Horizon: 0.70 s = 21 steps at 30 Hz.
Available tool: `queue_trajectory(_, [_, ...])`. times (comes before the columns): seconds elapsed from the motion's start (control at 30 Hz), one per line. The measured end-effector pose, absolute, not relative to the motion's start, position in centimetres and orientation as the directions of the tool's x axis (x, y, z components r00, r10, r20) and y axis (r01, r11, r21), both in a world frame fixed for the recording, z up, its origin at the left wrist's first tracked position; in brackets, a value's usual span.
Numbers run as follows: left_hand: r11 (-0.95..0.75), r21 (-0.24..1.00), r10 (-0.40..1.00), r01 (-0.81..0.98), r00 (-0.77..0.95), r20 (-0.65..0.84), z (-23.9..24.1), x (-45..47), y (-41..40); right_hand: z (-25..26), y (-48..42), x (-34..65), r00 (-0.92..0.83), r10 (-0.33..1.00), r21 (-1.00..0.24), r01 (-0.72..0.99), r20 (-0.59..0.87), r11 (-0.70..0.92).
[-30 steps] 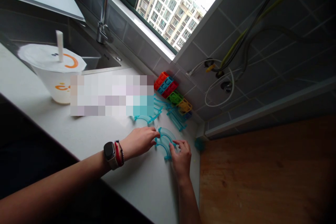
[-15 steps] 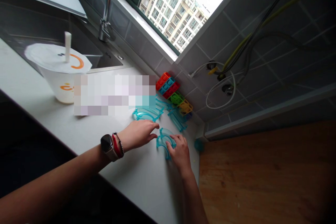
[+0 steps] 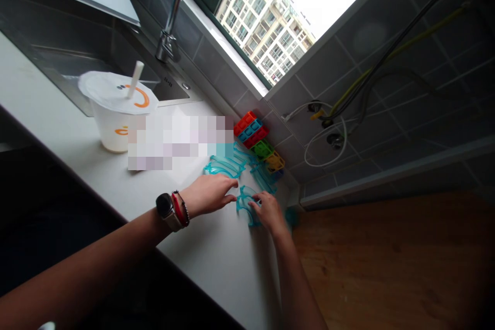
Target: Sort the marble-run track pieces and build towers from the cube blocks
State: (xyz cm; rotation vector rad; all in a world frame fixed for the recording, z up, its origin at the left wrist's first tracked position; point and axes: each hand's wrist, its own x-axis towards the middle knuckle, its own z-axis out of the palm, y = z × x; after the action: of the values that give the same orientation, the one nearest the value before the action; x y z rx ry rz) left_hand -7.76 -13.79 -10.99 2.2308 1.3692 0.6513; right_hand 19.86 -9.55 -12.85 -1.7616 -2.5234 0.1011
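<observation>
A curved teal plastic track piece (image 3: 244, 201) lies on the white counter (image 3: 116, 185). My right hand (image 3: 269, 212) presses on its right side with bent fingers. My left hand (image 3: 211, 193), with a watch and bracelets on the wrist, lies flat just left of the piece, fingers stretched toward it. More teal track pieces (image 3: 226, 166) lie just beyond. A row of coloured square blocks (image 3: 260, 138) leans against the tiled wall.
A white paper cup with lid and straw (image 3: 118, 109) stands at the left, near a sink (image 3: 77, 51) and faucet (image 3: 172, 15). Cables (image 3: 328, 129) hang on the grey tiled wall. A wooden surface (image 3: 386, 263) lies to the right. A small teal ball (image 3: 291, 216) sits at the counter's corner.
The view has shifted, so everything sits further right and lower. My left hand has drawn back slightly from the curved piece. My right hand stays on it.
</observation>
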Motion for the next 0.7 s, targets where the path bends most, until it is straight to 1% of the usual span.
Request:
queue_trajectory(0.27, [-0.406,0.581,0.904,0.705,0.402,0.144,-10.8,-8.6,-13.7,-12.4,-6.2,20.2,-0.349,0.936,-0.075,0.935,-0.032,0.346])
queue_trajectory(0.5, [-0.404,0.577,0.906,0.709,0.396,0.148,-10.8,-8.8,-13.6,-13.1,-4.8,20.9,-0.334,0.942,-0.067,0.941,-0.024,0.332])
queue_trajectory(0.7, [-0.423,0.599,0.903,0.68,0.368,0.221,-11.2,-9.6,-13.0,-13.0,-4.8,21.3,-0.336,0.942,-0.064,0.94,-0.008,0.335])
